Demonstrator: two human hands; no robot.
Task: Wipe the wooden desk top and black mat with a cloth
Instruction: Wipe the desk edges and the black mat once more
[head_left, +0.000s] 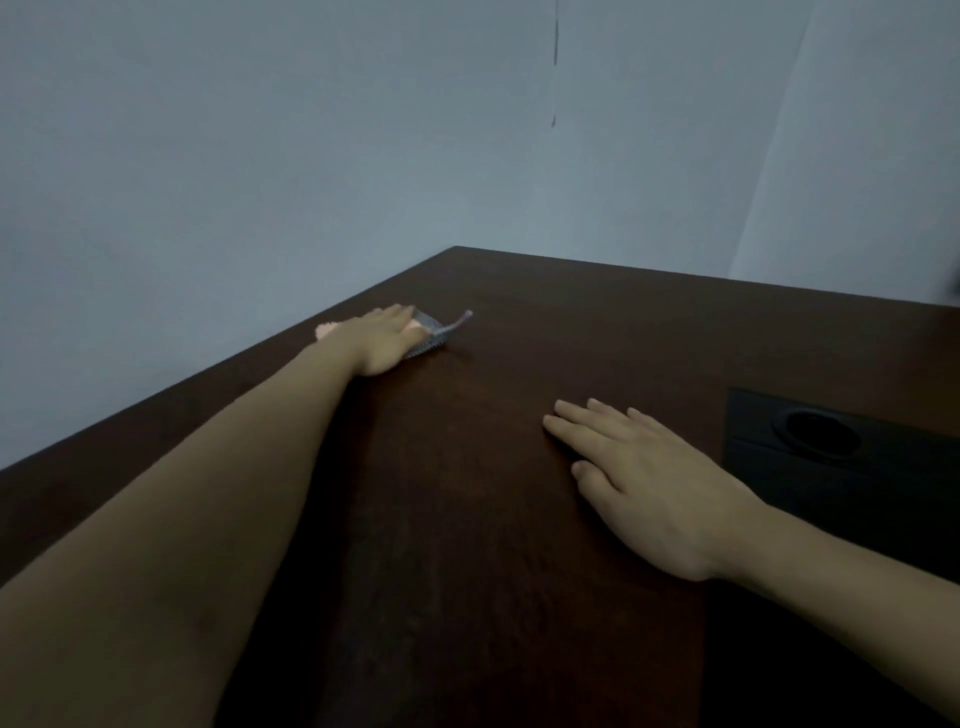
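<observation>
The scene is dim, with a cool bluish cast over the wall (260, 156) and no visible lamp or window. The dark wooden desk top (519, 467) swallows most detail and shows only a faint warm sheen around its middle, without hard glare. Shadows are soft and weak; a thin dark one lies under the right hand (644, 488). Wide-angle distortion bends the desk edges and stretches the left forearm (182, 545) near the frame's bottom. The picture is soft and slightly noisy, and the far right edge is smeared.
</observation>
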